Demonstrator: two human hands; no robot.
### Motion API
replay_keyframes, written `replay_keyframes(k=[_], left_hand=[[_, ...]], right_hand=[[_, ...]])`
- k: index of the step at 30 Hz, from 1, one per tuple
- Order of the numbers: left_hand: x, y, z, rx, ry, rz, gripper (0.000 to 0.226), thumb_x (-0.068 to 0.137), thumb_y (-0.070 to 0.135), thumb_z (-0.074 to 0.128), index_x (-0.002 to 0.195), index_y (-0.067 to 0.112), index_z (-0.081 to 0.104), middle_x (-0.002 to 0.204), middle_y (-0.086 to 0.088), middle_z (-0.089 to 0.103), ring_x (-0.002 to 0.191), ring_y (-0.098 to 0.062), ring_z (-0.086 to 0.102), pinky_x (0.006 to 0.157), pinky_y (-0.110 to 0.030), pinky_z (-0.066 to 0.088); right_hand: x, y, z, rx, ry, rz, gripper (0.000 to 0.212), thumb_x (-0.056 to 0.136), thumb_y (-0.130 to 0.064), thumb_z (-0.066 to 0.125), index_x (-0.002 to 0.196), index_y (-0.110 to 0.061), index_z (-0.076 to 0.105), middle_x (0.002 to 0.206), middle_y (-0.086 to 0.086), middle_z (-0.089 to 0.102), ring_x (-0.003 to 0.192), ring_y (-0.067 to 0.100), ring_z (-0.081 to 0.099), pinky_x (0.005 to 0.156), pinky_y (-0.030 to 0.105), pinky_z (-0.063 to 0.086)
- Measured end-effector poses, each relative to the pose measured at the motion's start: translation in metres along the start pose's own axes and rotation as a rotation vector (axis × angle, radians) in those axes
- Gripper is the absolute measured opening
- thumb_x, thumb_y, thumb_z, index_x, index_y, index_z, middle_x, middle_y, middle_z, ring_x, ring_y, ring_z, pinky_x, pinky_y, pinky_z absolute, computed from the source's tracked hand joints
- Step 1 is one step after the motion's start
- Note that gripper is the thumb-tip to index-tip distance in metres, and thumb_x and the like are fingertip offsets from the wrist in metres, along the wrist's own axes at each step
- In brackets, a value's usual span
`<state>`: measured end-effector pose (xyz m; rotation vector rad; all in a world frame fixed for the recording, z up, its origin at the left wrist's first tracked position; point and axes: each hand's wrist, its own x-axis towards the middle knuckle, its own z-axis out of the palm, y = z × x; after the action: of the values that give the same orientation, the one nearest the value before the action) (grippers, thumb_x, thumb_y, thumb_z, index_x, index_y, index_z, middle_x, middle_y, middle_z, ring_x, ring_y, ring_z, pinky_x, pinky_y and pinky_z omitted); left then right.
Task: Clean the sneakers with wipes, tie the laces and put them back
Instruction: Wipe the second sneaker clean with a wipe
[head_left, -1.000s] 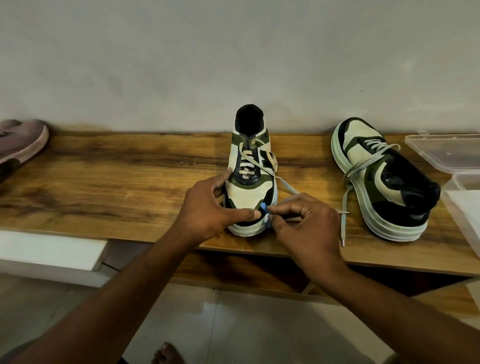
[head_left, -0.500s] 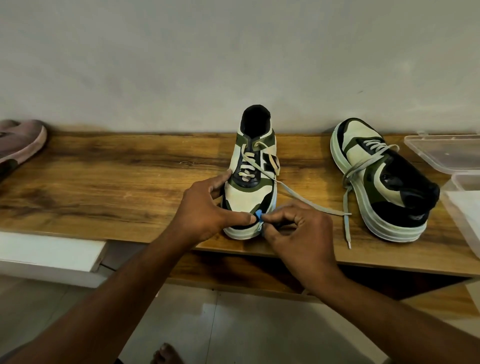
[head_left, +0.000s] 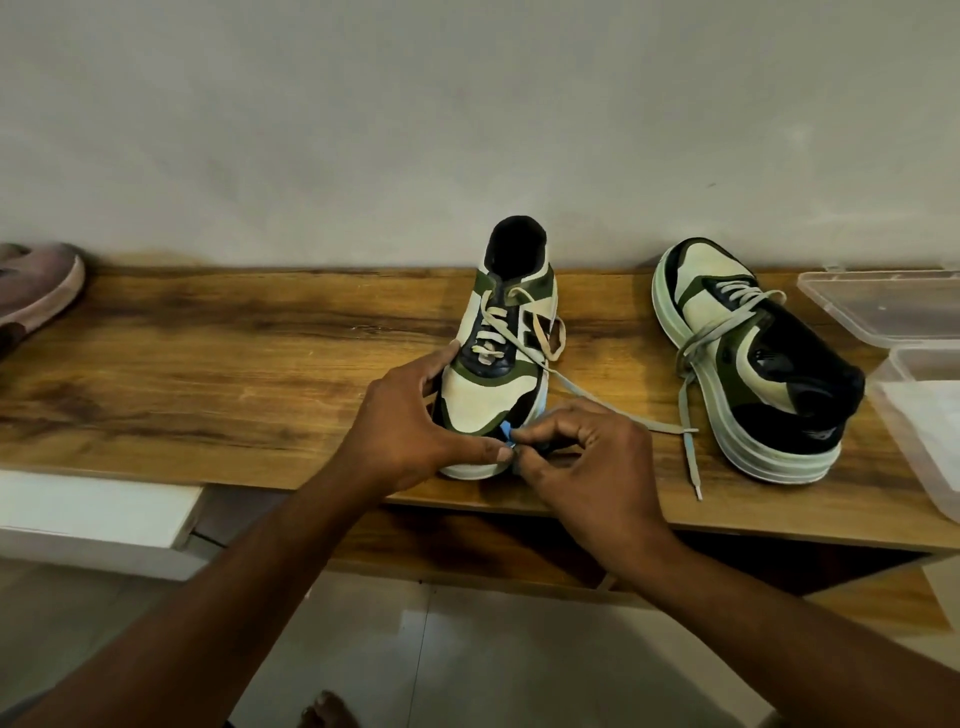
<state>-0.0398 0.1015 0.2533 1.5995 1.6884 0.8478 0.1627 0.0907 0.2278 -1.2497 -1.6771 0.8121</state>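
A cream, green and black sneaker (head_left: 493, 395) stands on the wooden shelf (head_left: 234, 364) with its toe toward me. My left hand (head_left: 410, 421) grips the toe from the left, thumb laid across the front. My right hand (head_left: 587, 457) pinches a small blue wipe (head_left: 506, 432) against the toe's front edge. This shoe's untied lace (head_left: 623, 413) trails right over the shelf. The matching sneaker (head_left: 753, 374) sits to the right, angled with its toe toward the back wall, laces loose.
A clear plastic container (head_left: 919, 415) and its lid (head_left: 883, 306) sit at the shelf's right end. A pink shoe (head_left: 31, 291) lies at the far left. Below are a white ledge (head_left: 93, 509), the tiled floor and a bare foot (head_left: 327, 712).
The sneaker's heel has swung slightly right. My right hand has slid a little left along the toe with the blue wipe. My left hand keeps its grip.
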Motion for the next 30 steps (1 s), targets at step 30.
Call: replay_keyframes(k=[30], left_hand=[[0.006, -0.006, -0.013, -0.050, -0.146, -0.034, 0.123, 0.044, 0.033, 0.105, 0.153, 0.037, 0.048, 0.141, 0.024, 0.061, 0.131, 0.003, 0.055, 0.108, -0.032, 0.052]], right_hand=[[0.006, 0.014, -0.002, -0.078, 0.112, 0.062, 0.021, 0.077, -0.002, 0.085, 0.089, -0.020, 0.081, 0.091, -0.013, 0.070, 0.081, -0.002, 0.066, 0.074, 0.010, 0.054]])
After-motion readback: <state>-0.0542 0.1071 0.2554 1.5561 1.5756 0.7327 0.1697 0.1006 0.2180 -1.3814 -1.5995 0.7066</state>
